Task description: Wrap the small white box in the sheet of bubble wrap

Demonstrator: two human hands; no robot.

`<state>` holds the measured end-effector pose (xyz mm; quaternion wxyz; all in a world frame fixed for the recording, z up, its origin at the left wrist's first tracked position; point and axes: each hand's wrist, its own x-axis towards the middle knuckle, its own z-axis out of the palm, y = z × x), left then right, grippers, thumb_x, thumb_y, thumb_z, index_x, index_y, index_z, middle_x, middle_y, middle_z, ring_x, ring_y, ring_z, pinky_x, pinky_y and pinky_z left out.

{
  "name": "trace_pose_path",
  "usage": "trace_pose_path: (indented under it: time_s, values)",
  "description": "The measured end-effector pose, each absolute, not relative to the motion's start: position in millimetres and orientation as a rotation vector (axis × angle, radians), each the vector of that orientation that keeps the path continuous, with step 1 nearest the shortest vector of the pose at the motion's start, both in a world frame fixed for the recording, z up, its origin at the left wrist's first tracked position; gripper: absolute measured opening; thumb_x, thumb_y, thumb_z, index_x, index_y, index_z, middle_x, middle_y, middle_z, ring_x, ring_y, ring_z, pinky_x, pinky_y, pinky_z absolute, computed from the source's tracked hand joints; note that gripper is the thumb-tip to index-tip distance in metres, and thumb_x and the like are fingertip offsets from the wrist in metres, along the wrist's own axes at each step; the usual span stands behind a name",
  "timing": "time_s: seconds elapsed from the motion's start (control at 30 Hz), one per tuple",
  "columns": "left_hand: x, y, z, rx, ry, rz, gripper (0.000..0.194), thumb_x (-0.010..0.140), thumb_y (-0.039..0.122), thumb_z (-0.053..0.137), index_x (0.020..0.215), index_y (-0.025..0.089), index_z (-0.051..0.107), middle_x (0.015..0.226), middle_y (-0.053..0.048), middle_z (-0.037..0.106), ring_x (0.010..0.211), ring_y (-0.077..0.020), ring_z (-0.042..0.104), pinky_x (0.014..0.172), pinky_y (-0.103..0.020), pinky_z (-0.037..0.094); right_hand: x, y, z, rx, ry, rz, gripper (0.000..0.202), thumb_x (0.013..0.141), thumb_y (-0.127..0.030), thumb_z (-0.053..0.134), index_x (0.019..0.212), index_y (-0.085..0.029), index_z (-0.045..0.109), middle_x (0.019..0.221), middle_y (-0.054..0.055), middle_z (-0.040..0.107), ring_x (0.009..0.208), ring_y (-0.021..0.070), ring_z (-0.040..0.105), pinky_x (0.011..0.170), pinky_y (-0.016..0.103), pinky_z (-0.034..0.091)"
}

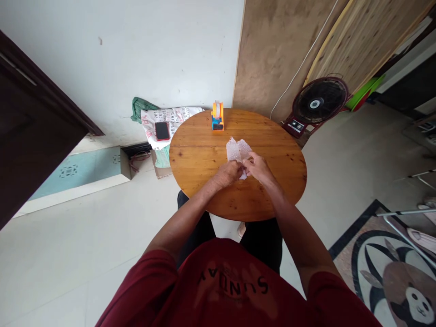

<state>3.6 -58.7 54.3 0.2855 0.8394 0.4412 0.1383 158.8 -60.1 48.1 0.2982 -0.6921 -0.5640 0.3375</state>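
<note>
The fingers [240,167] of the left hand [229,173] are curled in close together, grasping the near part of a piece of translucent bubble wrap [234,148]. The right hand [259,168] has its thumb and forefinger bent toward each other, pinching the same piece at its right side, just beside the left fingertips. Whether anything lies between the fingers besides the wrap is too small to tell.

The left hand is turned with its back up and its knuckles pointing inward; the right is tilted, its wrist bent so that the fingers point left and toward the left hand. Both forearms come in over the near edge of the table and converge from either side, elbows out, bare below the short sleeves of a dark red shirt [225,281].

The wrap is near the middle of the round wooden table [200,159], its far end parting into two crinkled flaps, a small end showing below the hands. Beyond it, near the table's far edge, stands an orange and blue tape dispenser [218,122]. To the left, off the table, a phone [162,131] lies on a printed white sack [184,116]. A dark red fan [318,102] stands past the table's right side.
</note>
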Motion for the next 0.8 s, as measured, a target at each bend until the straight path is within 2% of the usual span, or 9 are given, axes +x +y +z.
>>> trace_pose_path:
  time_s: [0.1, 0.23, 0.37, 0.53, 0.67, 0.8]
  values:
    - [-2, -58, 50, 2.176, 1.116, 0.455, 0.023, 0.084, 0.013, 0.052, 0.097, 0.012, 0.072, 0.082, -0.003, 0.065, 0.072, -0.0129, 0.054, 0.069, -0.024, 0.043, 162, -71, 56, -1.763, -1.563, 0.980, 0.065, 0.091, -0.030, 0.048, 0.153, -0.013, 0.037, 0.093, 0.011, 0.076, 0.067, 0.0210, 0.070, 0.059, 0.033, 0.057]
    - [-12, -53, 39, 1.846, 0.899, 0.608, 0.027, 0.085, 0.016, 0.047, 0.099, 0.012, 0.069, 0.066, 0.003, 0.052, 0.058, -0.0084, 0.040, 0.057, -0.021, 0.033, 166, -86, 57, -1.664, -1.759, 0.838, 0.066, 0.091, -0.024, 0.045, 0.156, -0.023, 0.032, 0.108, 0.007, 0.076, 0.084, 0.0201, 0.072, 0.079, 0.036, 0.058]
    - [-14, -47, 27, 1.575, 0.826, 0.697, 0.026, 0.085, 0.021, 0.055, 0.108, 0.011, 0.063, 0.070, 0.003, 0.054, 0.059, -0.0082, 0.044, 0.058, -0.021, 0.035, 162, -94, 60, -1.662, -1.945, 0.718, 0.070, 0.091, -0.020, 0.043, 0.159, -0.019, 0.026, 0.118, 0.011, 0.074, 0.097, 0.0243, 0.071, 0.093, 0.043, 0.054]
    - [-2, -48, 24, 1.461, 0.980, 0.778, 0.038, 0.084, 0.029, 0.070, 0.114, 0.012, 0.057, 0.065, 0.007, 0.047, 0.056, -0.0072, 0.041, 0.054, -0.020, 0.032, 150, -101, 70, -1.733, -2.145, 0.531, 0.075, 0.090, -0.016, 0.046, 0.161, -0.018, 0.021, 0.118, 0.015, 0.073, 0.103, 0.0307, 0.070, 0.095, 0.047, 0.052]
    - [7, -52, 26, 1.478, 1.094, 0.797, 0.040, 0.080, 0.018, 0.072, 0.116, 0.013, 0.056, 0.063, 0.009, 0.044, 0.055, -0.0068, 0.039, 0.053, -0.020, 0.030, 153, -97, 73, -1.671, -2.140, 0.638, 0.083, 0.086, -0.009, 0.047, 0.162, -0.019, 0.015, 0.122, 0.014, 0.072, 0.108, 0.0291, 0.069, 0.096, 0.046, 0.053]
    - [10, -52, 29, 1.504, 1.166, 0.789, 0.043, 0.077, 0.010, 0.067, 0.119, 0.013, 0.056, 0.066, 0.007, 0.047, 0.057, -0.0082, 0.044, 0.055, -0.021, 0.034, 158, -90, 74, -1.620, -2.111, 0.768, 0.084, 0.085, -0.008, 0.046, 0.162, -0.017, 0.013, 0.128, 0.013, 0.071, 0.110, 0.0262, 0.068, 0.100, 0.045, 0.051]
